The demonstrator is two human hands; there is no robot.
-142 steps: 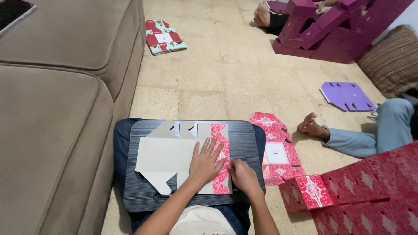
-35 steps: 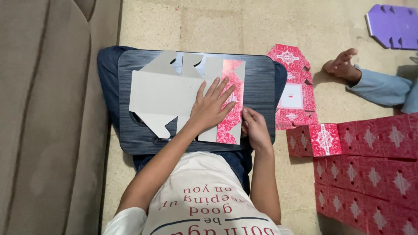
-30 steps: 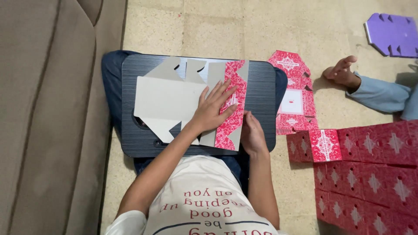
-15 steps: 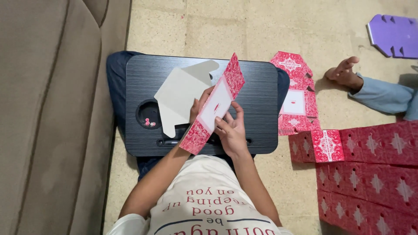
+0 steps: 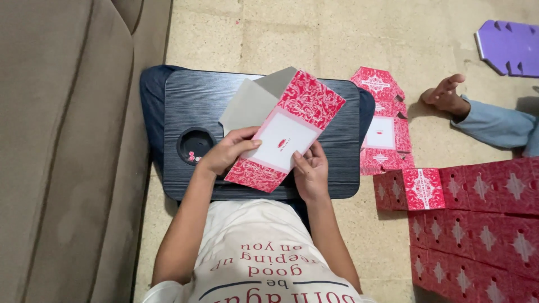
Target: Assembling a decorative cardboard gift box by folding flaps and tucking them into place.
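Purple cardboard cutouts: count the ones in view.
1. A flat purple cardboard cutout lies on the tiled floor at the upper right, beyond another person's bare foot. The picture's edge crops it, so more may lie outside the view.

Bare forearms, cream printed top
Cream shirt (image 5: 264,252) with dark red lettering and a navy line; dark blue trousers (image 5: 152,90); no sleeves at the wrists

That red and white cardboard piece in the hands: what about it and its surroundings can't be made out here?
- Head view: the cardboard box blank hides its own underside and the fingertips of the left hand and right hand behind it.
- Small pink bits in the lap tray cup hole: too small to identify.
- Red box stack: cut off by the frame's right edge.
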